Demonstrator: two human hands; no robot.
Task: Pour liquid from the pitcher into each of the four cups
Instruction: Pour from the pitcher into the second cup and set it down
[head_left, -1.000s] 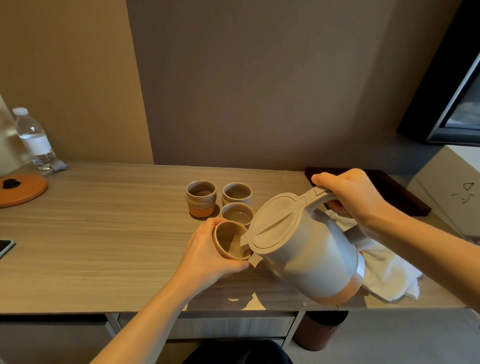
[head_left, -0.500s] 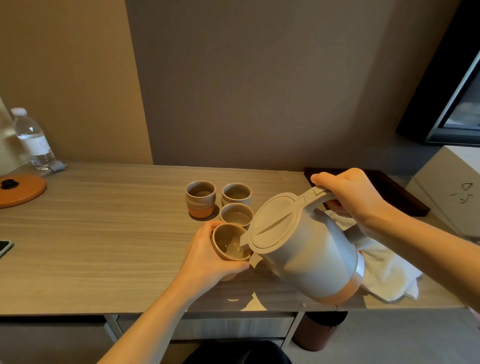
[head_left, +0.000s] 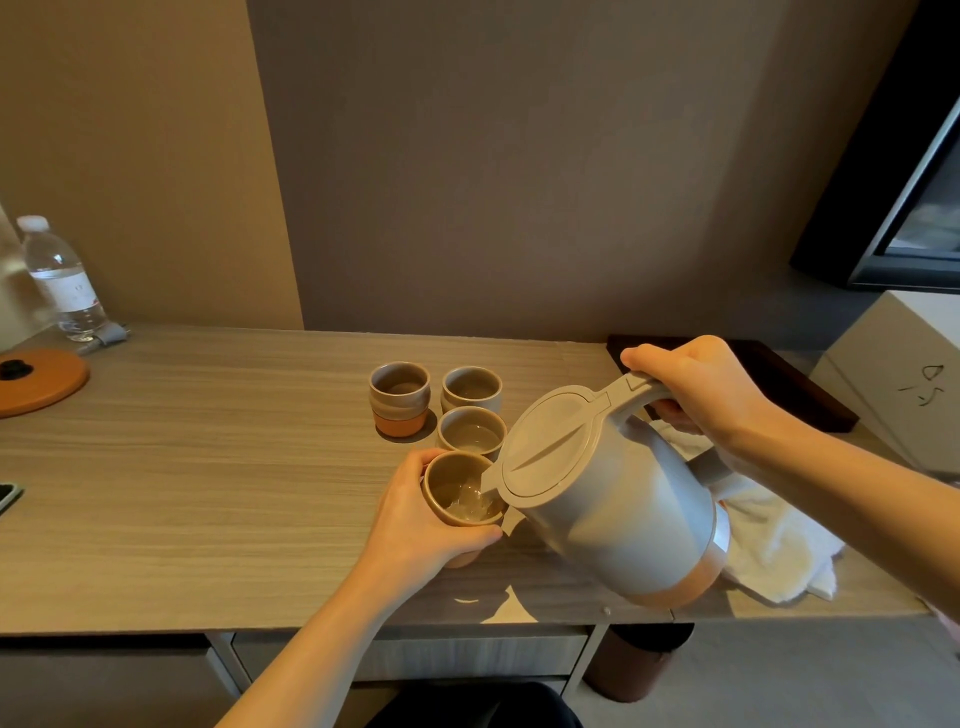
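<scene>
Head view: tilted grey pitcher (head_left: 618, 514)

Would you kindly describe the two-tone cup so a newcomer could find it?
On the wooden desk, find the cluster of cups beside the tilted pitcher. The two-tone cup stands at the cluster's far left; it alone shows an orange base.

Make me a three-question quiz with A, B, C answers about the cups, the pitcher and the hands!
1. Where is the water bottle?
A. far left of the desk
B. beside the towel
C. inside a cup

2. How many cups are there?
A. two
B. four
C. six

3. What is the pitcher doing?
A. standing upright
C. lying on the floor
B. tilted, spout over a cup

Answers: 1 A, it stands by the left wall. 2 B, three on the desk, one in the left hand. 3 B, the right hand tips it over the held cup.
</scene>
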